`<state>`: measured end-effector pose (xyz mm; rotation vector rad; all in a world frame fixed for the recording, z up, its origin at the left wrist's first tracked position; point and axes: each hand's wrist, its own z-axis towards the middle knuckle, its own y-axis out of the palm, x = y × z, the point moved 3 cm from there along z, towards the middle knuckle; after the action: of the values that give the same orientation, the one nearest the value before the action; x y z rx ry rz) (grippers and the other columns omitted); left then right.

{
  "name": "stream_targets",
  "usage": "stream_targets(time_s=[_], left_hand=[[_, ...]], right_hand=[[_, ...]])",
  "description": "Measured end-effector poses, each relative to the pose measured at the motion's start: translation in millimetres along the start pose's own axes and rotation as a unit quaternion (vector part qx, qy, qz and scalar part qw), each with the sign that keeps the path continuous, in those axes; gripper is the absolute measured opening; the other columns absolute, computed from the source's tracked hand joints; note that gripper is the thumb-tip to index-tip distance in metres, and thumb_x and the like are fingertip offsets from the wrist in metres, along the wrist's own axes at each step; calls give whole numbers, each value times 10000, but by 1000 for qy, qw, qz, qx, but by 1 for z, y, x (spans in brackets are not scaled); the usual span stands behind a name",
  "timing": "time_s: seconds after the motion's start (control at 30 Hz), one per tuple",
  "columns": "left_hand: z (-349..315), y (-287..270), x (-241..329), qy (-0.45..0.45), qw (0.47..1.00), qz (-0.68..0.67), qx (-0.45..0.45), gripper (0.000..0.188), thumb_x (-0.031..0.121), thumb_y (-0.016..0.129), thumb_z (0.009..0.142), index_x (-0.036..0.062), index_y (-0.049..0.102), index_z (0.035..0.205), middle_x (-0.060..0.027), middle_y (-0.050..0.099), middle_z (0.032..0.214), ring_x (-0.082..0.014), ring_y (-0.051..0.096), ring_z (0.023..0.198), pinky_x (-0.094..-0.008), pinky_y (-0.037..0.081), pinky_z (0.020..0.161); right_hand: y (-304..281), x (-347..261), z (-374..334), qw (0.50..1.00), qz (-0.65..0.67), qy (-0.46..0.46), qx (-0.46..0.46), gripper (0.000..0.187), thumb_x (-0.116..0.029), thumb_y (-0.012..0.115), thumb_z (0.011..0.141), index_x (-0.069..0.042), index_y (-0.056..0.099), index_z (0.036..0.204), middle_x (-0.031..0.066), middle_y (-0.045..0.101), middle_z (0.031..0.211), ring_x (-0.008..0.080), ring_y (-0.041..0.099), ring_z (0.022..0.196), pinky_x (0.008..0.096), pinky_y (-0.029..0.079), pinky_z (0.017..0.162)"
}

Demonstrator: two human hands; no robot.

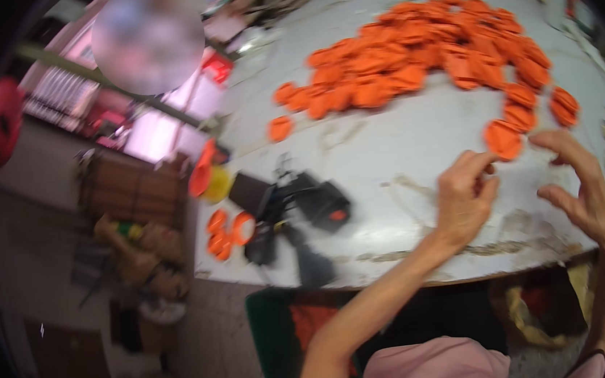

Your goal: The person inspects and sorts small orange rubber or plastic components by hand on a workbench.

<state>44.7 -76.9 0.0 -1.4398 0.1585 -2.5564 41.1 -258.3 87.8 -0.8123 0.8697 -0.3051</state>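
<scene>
My left hand (466, 199) is over the front part of the white table, its fingers curled in and thumb close to the fingertips. Whatever it may pinch is too small or hidden to make out. Just beyond its fingertips lies a round orange disc-shaped piece (503, 140). Facing it from the right, my right hand (580, 188) has thumb and fingers spread apart with nothing visible between them. Another orange piece (564, 106) rests beyond the right fingers. Farther back spreads a large heap of the same orange pieces (406, 51), with a few trailing toward my hands.
Dark blurred objects, one a black box-like thing (322, 203), lie on the table's left side. Beside them are several orange rings (221, 235) and a yellow round item (218, 185). A green bin (272, 330) stands below the table edge, and an open bag (540, 312) sits under it.
</scene>
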Motion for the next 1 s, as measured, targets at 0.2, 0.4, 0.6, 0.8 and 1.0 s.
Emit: stream_targets(time_s=[0.2,0.4,0.6,0.8,1.0], left_hand=[[4,-25,-8,-135,985,-60,92,227,-51,593,779,-10,615,1002,-37,592,805,-73,542,652,-205,461,582],[8,-21,-4,-140,983,-92,74,236,-46,592,794,-11,606,1027,-34,589,835,-69,546,695,-197,466,620],[3,-22,-5,-185,963,-178,84,164,-6,596,837,-18,613,1000,-2,587,837,-52,536,701,-201,471,626],[2,-30,-7,-310,875,-346,137,126,114,613,861,15,609,938,-27,589,789,-104,535,674,-242,456,632],[-4,-49,17,-369,594,-709,91,222,222,514,938,9,575,935,-125,567,937,-237,523,876,-353,472,783]], right_hand=[[66,40,50,989,-123,-14,-79,649,-41,739,568,-44,534,1184,150,512,1201,341,493,1080,377,419,908],[81,45,43,996,-87,-20,3,519,15,688,628,-23,560,1129,147,558,1067,322,528,988,376,430,846],[82,44,43,998,59,26,24,341,23,655,715,10,593,1050,143,613,920,280,596,874,334,464,775],[76,48,41,992,102,23,68,262,-32,656,762,8,608,1016,152,647,923,254,636,832,313,490,751],[79,52,44,987,128,34,88,239,-54,671,766,-15,620,997,132,649,876,242,638,800,308,493,696]])
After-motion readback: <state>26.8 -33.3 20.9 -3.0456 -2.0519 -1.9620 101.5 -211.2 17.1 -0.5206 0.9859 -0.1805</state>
